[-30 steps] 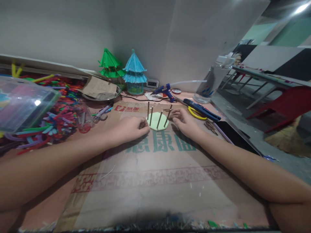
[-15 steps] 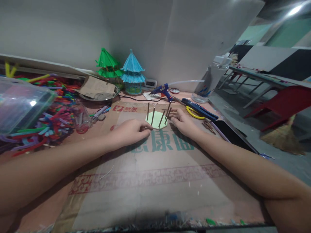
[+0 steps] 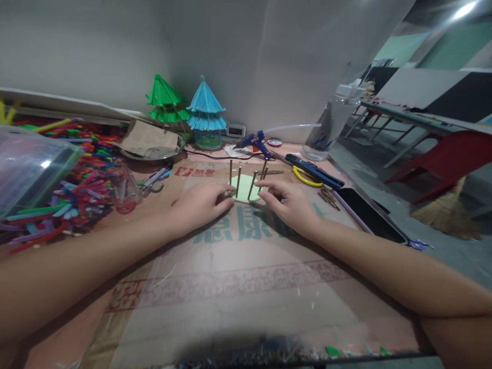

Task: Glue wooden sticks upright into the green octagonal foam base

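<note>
A pale green disc (image 3: 243, 182) lies on the cardboard sheet (image 3: 238, 277), with several thin wooden sticks (image 3: 239, 181) standing up from it. My left hand (image 3: 202, 202) rests at the disc's left edge, fingers curled and pinched near the base of a stick. My right hand (image 3: 289, 202) sits at the disc's right front, with fingers bent and their tips touching the disc by the right-hand sticks. Whether either hand actually grips a stick is hidden by the fingers.
A blue glue gun (image 3: 254, 142), blue-and-yellow pliers (image 3: 314, 175) and a clear bottle (image 3: 330, 128) stand behind. Green (image 3: 164, 98) and blue (image 3: 205, 111) pagoda models stand at the wall. Coloured straws (image 3: 77, 179) and a clear tub (image 3: 26, 169) fill the left. A dark phone (image 3: 369, 207) lies right.
Both hands have closed in round the disc: the right hand came forward and left to its front right edge, the left hand stayed at its left side. The view shifted slightly.
</note>
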Demonstrator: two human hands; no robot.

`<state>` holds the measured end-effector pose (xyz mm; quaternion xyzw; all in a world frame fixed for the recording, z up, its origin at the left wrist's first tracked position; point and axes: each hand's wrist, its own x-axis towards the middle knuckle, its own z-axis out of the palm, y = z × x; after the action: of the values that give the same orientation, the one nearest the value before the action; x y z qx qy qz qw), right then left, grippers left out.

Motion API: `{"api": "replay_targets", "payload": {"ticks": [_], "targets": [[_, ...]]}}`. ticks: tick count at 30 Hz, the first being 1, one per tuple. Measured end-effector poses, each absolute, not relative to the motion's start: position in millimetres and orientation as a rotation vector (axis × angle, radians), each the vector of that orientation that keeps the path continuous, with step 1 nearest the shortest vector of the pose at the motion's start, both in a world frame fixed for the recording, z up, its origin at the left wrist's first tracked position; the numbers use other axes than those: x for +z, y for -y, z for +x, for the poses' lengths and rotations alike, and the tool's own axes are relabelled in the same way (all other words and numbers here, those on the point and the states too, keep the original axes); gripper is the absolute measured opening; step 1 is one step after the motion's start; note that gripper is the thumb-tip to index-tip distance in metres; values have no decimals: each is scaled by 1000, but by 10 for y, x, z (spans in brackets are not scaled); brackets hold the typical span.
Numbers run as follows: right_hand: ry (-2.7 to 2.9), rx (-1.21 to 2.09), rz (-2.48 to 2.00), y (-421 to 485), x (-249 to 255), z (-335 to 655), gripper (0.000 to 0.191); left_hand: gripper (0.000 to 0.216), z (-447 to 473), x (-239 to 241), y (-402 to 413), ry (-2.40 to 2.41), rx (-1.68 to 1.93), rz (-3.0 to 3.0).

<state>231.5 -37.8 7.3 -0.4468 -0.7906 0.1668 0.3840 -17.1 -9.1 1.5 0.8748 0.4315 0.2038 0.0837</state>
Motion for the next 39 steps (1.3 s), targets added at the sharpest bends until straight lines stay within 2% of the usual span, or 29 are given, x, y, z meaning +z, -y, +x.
{"api": "replay_targets", "payload": {"ticks": [5,14,22,39], "targets": [[1988,537,-1238,289,36,2294,31,38,-143,-18,84,-1276,526,2663],[2070,524,-1290,252,120,2169,22,39,-99,43,141,-1250,485,2671],[2088,567,-1368,233,148,2158,35,39,-95,49,142,-1249,483,2681],[2124,561,-1386,216,145,2150,35,39,-110,36,127,-1235,499,2690]]}}
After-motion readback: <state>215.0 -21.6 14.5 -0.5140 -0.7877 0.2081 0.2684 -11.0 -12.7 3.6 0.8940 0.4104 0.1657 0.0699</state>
